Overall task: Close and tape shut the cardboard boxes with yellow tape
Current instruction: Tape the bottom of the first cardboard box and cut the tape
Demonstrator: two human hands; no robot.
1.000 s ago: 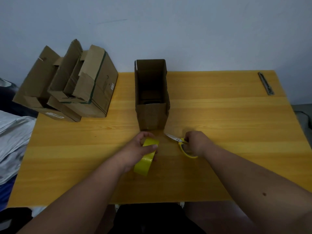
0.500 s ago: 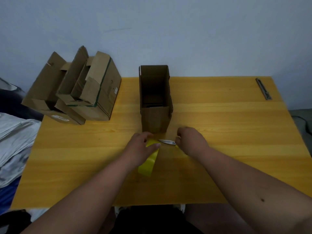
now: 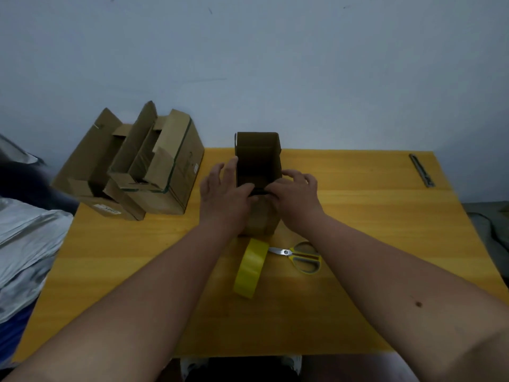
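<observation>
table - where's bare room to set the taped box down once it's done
The widest bare stretch of table lies right of the open box, between it and the metal tool at the far right. A narrower patch lies near left, below the stacked boxes. It is crowded directly near the box: tape roll, scissors.

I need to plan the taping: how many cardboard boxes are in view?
3. One open box stands at the table's middle, between both hands; two open boxes sit together at the table's far left corner.
</observation>
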